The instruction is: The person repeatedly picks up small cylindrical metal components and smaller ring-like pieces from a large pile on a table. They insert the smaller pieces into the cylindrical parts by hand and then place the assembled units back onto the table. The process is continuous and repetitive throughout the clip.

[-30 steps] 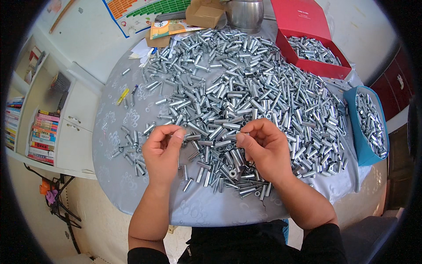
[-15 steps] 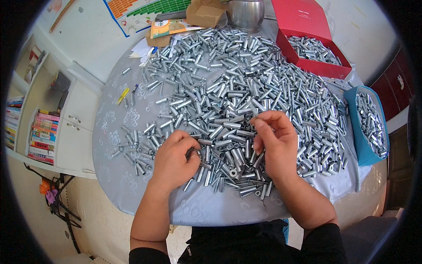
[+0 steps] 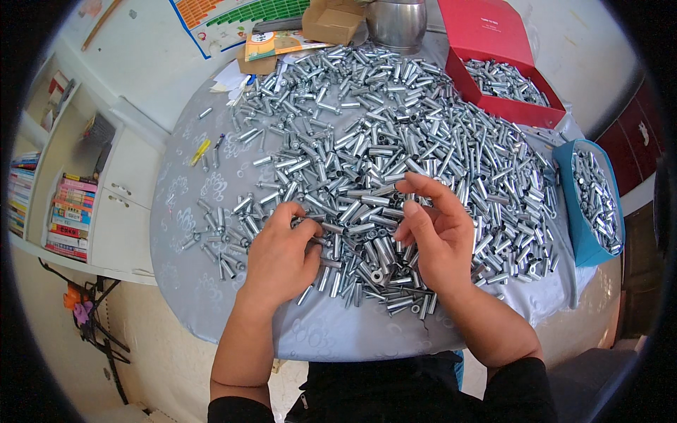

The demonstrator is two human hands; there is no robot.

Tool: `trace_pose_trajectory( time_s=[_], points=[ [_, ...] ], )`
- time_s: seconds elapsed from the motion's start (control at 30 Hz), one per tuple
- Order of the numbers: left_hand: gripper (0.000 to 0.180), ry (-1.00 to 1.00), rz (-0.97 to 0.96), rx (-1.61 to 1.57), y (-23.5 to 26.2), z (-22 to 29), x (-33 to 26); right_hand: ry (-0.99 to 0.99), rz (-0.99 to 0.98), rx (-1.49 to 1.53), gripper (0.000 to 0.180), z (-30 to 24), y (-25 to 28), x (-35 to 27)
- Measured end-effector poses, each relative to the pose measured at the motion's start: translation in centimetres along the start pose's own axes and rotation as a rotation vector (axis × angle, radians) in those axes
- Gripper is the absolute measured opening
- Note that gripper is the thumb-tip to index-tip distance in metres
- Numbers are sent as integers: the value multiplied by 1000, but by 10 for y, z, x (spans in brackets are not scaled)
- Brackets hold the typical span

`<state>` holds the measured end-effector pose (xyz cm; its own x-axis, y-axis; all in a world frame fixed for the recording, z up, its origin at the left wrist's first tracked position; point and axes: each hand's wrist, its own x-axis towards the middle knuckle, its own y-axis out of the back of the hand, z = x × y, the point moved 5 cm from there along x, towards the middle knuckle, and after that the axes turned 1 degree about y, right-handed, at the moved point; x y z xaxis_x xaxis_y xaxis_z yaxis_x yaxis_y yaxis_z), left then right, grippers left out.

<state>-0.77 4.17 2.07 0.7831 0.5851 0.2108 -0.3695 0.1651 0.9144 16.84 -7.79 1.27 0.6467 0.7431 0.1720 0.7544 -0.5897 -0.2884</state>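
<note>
A wide pile of shiny silver metal tubes and bolts [image 3: 381, 151] covers much of the round table. My left hand [image 3: 278, 257] rests low at the pile's near left side. Its fingers are bent but apart, and loose metal pieces show in the gap by the thumb; the fingertips are partly hidden among them. Over the near middle of the pile is my right hand [image 3: 444, 243], palm turned inward, thumb and fingers spread, with nothing visible between them. Short tubes [image 3: 381, 254] and a nut-ended piece [image 3: 376, 276] lie between the two hands.
At the back right stands an open red box [image 3: 518, 109] of metal pieces. A blue bin [image 3: 564, 190] full of them is at the right edge. A yellow tool [image 3: 200, 151] lies on the left; a cardboard box [image 3: 331, 25] and metal pot [image 3: 396, 28] are at the back.
My right hand's fingers have spread from a near pinch, and the hand has turned slightly. My left hand's finger and thumb have moved further apart.
</note>
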Motion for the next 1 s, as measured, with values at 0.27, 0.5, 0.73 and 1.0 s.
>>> trace_pose_trajectory(
  time_s=[0.27,0.5,0.73,1.0],
  points=[
    [15,-20,80,-79,-1,6,4,-83,-46,-103,19,9,1,2],
    [13,-73,118,-597,-4,17,1,-15,-234,-338,16,2,-10,-4],
    [15,-91,54,-710,-4,17,-4,132,-352,-524,17,-7,-18,-5],
    [21,-99,170,-796,-8,16,-3,80,-429,-559,18,-3,-20,-6]
  ],
)
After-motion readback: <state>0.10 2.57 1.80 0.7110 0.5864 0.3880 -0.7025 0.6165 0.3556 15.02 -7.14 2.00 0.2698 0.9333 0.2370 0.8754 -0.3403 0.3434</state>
